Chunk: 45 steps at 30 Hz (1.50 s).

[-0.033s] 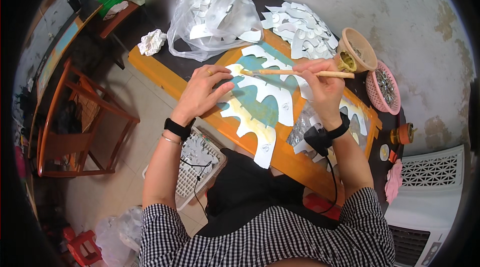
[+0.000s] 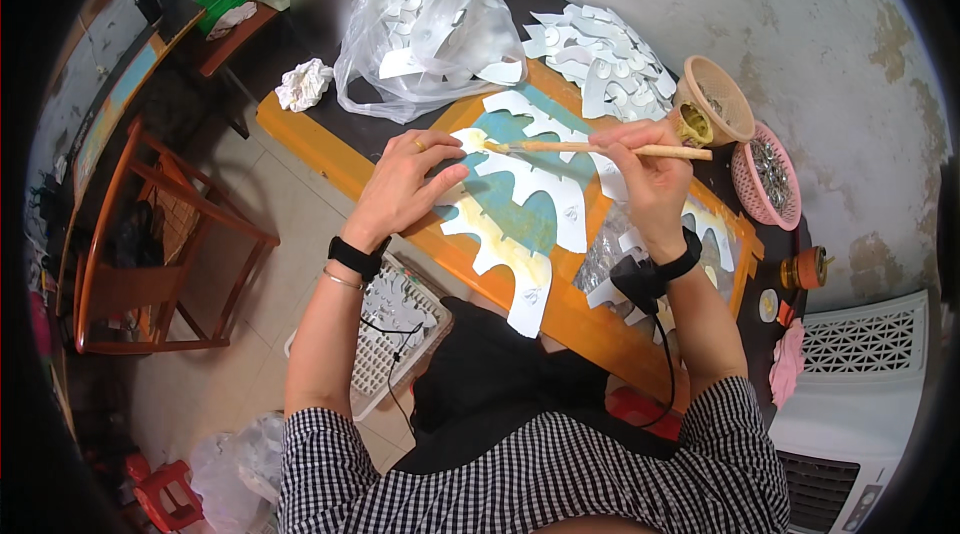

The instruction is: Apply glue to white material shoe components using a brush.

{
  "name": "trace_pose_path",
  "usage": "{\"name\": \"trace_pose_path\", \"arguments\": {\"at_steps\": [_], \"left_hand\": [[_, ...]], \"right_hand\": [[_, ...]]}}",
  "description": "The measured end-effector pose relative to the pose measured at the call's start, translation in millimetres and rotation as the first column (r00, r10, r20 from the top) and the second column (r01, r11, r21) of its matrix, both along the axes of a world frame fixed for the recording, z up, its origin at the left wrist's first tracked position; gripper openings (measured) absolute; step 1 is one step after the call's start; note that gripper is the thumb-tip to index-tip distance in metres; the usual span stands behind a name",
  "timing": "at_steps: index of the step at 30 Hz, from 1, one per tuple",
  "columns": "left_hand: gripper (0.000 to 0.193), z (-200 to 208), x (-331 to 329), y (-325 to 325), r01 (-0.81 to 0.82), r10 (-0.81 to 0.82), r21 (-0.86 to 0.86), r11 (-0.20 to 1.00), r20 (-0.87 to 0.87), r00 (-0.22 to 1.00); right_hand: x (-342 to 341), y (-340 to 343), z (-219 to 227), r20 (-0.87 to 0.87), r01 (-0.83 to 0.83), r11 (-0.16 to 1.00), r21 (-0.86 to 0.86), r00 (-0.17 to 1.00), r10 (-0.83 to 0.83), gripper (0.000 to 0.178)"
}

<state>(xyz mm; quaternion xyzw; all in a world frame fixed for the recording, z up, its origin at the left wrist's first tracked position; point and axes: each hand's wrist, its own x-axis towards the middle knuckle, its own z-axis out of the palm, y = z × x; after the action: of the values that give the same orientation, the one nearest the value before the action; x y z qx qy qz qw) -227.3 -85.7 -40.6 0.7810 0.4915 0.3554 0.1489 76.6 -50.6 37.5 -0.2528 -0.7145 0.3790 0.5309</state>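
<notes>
My right hand is closed round the wooden handle of a brush. The bristle end rests on the left part of a white toothed cut-out piece, where yellowish paste shows. My left hand lies flat beside that piece, its fingers stretched out, fingertips at the left end. A second cut-out, smeared with yellow, lies nearer to me, and a third lies farther back. All of them are on a blue-green board edged with orange-brown tape.
Behind the board stand a clear plastic bag of white pieces and a heap of white cut-outs. At the right are a beige tub, a pink basket of metal bits and a jar. A wooden chair stands left.
The brush and my right hand have shifted very slightly to the right. My left hand and the cut-outs stay where they were.
</notes>
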Motion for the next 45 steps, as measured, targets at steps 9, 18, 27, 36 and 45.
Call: {"name": "trace_pose_path", "arguments": {"at_steps": [9, 18, 27, 36, 45], "left_hand": [[0.037, 6.1, 2.4, -2.3, 0.008, -0.009, -0.040, 0.999, -0.016, 1.000], [0.041, 6.2, -1.8, -3.3, 0.100, -0.100, -0.002, 0.995, -0.122, 0.987], [0.043, 2.5, -0.2, -0.5, 0.121, -0.118, 0.011, 0.993, -0.157, 0.981], [0.042, 5.8, -0.6, -2.7, 0.108, -0.106, 0.003, 0.994, -0.153, 0.983], [0.040, 6.5, 0.4, -3.3, 0.107, -0.107, -0.006, 0.994, -0.138, 0.985]], "right_hand": [[0.3, -8.0, -1.4, 0.030, -0.044, 0.998, 0.055, 0.999, 0.042, 0.017], [13.2, -27.0, 1.7, 0.114, -0.022, 0.998, 0.062, 0.993, 0.014, 0.017], [6.0, -16.5, -8.5, 0.153, 0.017, 0.988, 0.153, 0.987, -0.041, 0.014], [9.0, -27.5, 2.1, 0.106, 0.012, 0.991, 0.133, 0.994, -0.026, 0.015], [25.0, -34.7, 2.4, 0.239, -0.049, 0.988, 0.146, 0.971, 0.013, 0.019]]}}
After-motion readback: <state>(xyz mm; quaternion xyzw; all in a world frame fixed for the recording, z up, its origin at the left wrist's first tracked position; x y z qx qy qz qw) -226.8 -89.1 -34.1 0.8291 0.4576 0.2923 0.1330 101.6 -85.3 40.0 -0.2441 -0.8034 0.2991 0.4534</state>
